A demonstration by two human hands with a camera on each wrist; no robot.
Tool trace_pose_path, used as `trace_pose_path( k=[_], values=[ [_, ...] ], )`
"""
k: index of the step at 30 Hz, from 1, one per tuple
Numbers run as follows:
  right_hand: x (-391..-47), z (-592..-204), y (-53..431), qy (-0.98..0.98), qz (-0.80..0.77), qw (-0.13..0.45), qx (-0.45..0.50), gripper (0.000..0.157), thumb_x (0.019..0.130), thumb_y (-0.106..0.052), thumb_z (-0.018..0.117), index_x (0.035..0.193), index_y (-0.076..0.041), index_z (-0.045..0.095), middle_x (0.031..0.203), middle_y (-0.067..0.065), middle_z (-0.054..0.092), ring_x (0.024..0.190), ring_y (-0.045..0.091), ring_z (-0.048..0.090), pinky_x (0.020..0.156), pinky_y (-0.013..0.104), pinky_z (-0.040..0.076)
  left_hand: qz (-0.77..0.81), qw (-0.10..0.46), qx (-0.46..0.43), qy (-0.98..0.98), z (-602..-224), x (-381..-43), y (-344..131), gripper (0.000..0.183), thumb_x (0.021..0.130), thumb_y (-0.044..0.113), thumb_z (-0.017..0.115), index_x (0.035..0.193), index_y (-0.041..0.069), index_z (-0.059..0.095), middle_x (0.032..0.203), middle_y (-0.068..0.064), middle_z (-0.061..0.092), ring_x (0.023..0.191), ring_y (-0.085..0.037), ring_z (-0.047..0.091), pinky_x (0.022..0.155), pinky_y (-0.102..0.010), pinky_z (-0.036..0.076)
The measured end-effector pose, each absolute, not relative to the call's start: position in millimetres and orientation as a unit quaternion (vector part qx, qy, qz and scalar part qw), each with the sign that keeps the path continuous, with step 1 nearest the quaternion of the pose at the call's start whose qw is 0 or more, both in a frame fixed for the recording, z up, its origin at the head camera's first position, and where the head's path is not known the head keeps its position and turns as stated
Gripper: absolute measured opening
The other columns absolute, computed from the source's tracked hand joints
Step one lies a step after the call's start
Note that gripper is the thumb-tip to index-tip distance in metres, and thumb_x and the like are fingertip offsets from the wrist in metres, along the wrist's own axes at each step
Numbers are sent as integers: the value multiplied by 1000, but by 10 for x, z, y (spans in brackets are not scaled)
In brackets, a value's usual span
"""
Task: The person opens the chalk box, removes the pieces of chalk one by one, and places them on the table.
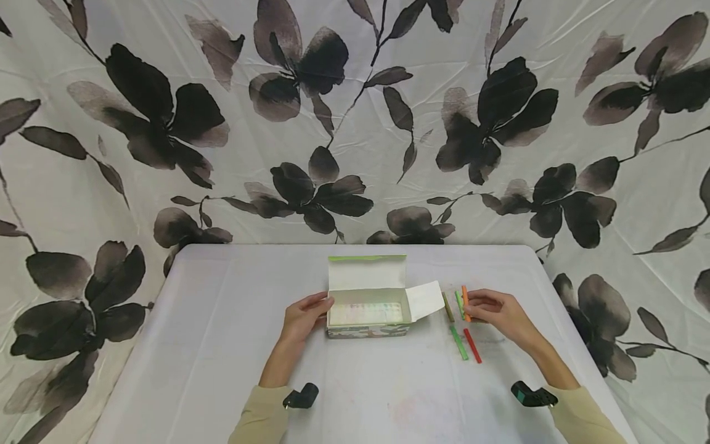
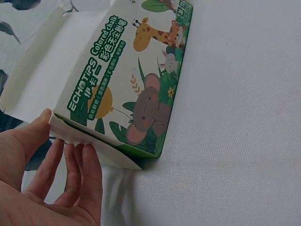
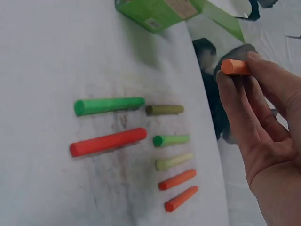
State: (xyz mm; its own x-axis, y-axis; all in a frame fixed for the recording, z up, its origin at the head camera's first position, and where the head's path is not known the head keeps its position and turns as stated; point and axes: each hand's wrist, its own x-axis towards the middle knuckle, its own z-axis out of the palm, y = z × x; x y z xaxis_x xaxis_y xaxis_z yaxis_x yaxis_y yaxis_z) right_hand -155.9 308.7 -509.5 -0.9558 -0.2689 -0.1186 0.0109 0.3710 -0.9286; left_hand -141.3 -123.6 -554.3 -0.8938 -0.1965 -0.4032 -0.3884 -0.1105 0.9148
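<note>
A box of colored chalk (image 1: 367, 332) with cartoon animals on its front (image 2: 150, 103) stands with its lid (image 1: 367, 272) up and its right side flap (image 1: 426, 300) folded outward. Inside lies a row of pale chalk sticks (image 1: 366, 313). My left hand (image 1: 304, 316) holds the box at its left end, thumb at the upper corner and fingers against the side flap (image 2: 110, 157). My right hand (image 1: 501, 311) pinches an orange chalk stick (image 3: 236, 67) between thumb and fingers, above the table right of the box.
Under and near my right hand lie a long green chalk stick (image 3: 110, 105), a red one (image 3: 109, 141) and a row with an olive (image 3: 164, 109), a short green (image 3: 171, 140), a pale yellow (image 3: 174, 161) and orange sticks (image 3: 178, 180). A floral curtain (image 1: 355, 123) hangs behind the white table (image 1: 233, 277).
</note>
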Motion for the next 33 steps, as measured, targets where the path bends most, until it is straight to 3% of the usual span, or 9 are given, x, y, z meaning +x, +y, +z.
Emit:
trace_pose_path(
  k=[8,19,24,33],
  values=[
    [-1432,-5233,3279,844,-520,123,-44,51,96,-24,77,132,8,61,116,15,71,96,7,71,83,23,58,710,67,-220,666,-5535,-1414,-1241,46,89,22,84,127,2,69,111,-10,72,102,-26,71,77,-25,59],
    [-1255,-5546,3432,848,-505,161,-7,50,96,-21,76,132,11,60,114,17,72,94,13,72,80,25,58,709,66,-224,665,-5512,-1412,-1244,45,89,22,83,127,2,70,110,-10,72,103,-27,71,76,-25,58],
    [-1188,-5602,3446,861,-482,164,-3,47,94,-21,78,125,11,63,105,14,74,89,15,72,76,26,59,708,67,-225,666,-5516,-1418,-1246,47,88,23,84,127,2,69,112,-11,72,103,-26,71,79,-27,59],
    [-1119,-5589,3370,906,-407,111,-43,29,90,-15,82,108,5,72,88,6,74,75,15,69,63,25,55,709,71,-222,666,-5539,-1418,-1250,45,89,22,83,128,3,70,112,-10,72,104,-27,71,80,-28,59]
  ],
)
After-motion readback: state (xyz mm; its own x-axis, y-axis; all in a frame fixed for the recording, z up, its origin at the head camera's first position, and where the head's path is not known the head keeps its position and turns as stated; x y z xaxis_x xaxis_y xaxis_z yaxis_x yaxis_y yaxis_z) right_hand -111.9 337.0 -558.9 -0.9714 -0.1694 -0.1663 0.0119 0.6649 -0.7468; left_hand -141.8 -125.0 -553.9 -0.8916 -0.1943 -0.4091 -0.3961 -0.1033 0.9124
